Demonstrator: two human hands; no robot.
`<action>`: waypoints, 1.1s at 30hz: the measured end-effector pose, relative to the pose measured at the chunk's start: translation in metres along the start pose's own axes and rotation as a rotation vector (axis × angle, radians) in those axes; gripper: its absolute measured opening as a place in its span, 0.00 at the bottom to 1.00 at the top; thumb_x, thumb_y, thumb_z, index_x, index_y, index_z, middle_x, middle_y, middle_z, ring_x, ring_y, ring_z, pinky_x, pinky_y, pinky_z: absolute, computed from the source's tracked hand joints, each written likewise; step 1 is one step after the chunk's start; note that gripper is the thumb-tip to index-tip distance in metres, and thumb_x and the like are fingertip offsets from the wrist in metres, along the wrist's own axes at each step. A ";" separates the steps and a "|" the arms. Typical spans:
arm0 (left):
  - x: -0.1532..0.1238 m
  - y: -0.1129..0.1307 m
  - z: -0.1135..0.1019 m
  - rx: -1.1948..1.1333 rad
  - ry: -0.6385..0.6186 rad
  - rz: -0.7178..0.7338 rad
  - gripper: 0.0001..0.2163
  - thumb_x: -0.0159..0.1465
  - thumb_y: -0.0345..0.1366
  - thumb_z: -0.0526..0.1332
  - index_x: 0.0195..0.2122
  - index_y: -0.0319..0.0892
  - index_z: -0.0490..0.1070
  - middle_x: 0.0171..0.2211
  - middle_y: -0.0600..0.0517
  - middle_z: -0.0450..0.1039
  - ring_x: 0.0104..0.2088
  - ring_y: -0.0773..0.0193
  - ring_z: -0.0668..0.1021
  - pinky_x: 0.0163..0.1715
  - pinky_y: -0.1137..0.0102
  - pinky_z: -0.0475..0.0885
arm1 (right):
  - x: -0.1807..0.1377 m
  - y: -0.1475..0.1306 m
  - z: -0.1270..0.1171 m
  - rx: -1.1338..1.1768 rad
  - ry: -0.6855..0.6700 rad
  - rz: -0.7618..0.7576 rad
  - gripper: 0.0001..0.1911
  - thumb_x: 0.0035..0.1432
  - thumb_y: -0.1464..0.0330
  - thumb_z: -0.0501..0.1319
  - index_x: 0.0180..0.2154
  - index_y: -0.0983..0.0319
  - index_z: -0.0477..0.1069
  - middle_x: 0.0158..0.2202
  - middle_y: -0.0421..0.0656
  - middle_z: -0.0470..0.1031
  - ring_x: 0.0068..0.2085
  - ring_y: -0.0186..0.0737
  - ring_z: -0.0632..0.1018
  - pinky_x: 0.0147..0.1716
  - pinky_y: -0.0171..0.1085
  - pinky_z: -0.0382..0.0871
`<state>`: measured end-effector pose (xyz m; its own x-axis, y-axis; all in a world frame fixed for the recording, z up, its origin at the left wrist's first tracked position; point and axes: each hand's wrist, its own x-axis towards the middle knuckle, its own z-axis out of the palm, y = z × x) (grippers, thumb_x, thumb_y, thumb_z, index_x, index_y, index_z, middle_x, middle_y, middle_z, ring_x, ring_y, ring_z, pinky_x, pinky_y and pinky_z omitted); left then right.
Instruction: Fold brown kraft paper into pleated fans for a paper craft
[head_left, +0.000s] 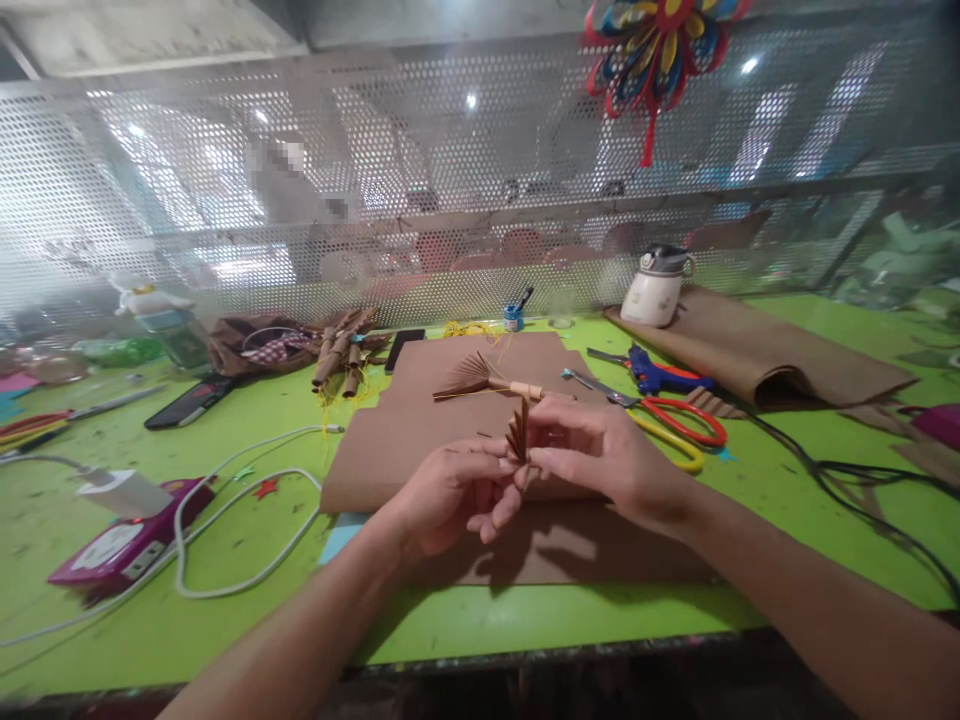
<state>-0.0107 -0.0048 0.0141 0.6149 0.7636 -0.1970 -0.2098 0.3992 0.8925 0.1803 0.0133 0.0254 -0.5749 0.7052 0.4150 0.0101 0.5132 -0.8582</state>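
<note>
Both hands meet over a stack of brown paper sheets on the green table. A small pleated brown paper piece stands upright between them. My right hand pinches its upper part with thumb and fingers. Against its lower end, my left hand closes its fingertips. Just beyond the hands lies a finished paper fan with a rolled handle.
Red-and-yellow scissors and a blue glue gun lie to the right, with a black cable and folded brown paper. At the left lie a white charger cable, a pink box and a black phone. A perforated metal screen closes the back.
</note>
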 end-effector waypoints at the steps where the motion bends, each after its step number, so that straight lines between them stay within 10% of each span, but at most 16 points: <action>1: 0.000 -0.001 0.000 -0.013 -0.029 -0.009 0.05 0.58 0.31 0.54 0.29 0.36 0.67 0.14 0.52 0.67 0.12 0.71 0.66 0.11 0.77 0.48 | 0.001 0.001 -0.002 0.106 0.000 0.056 0.10 0.57 0.69 0.59 0.41 0.62 0.73 0.38 0.44 0.72 0.36 0.36 0.73 0.36 0.36 0.68; 16: 0.008 -0.011 0.003 -0.022 -0.080 -0.006 0.10 0.62 0.33 0.50 0.38 0.35 0.67 0.20 0.49 0.71 0.16 0.67 0.73 0.14 0.77 0.60 | 0.007 0.009 -0.002 0.427 0.094 0.233 0.10 0.56 0.64 0.60 0.31 0.65 0.71 0.24 0.38 0.69 0.24 0.30 0.69 0.26 0.33 0.62; 33: 0.010 -0.015 0.012 0.209 0.147 0.025 0.13 0.61 0.42 0.58 0.34 0.34 0.68 0.25 0.44 0.74 0.23 0.58 0.78 0.22 0.65 0.74 | 0.012 0.026 -0.003 0.435 0.148 0.340 0.10 0.53 0.64 0.63 0.30 0.66 0.73 0.24 0.39 0.69 0.24 0.29 0.68 0.24 0.32 0.61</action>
<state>0.0078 -0.0096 0.0034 0.4915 0.8435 -0.2166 -0.0526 0.2771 0.9594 0.1760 0.0366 0.0091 -0.4768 0.8727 0.1052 -0.1815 0.0193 -0.9832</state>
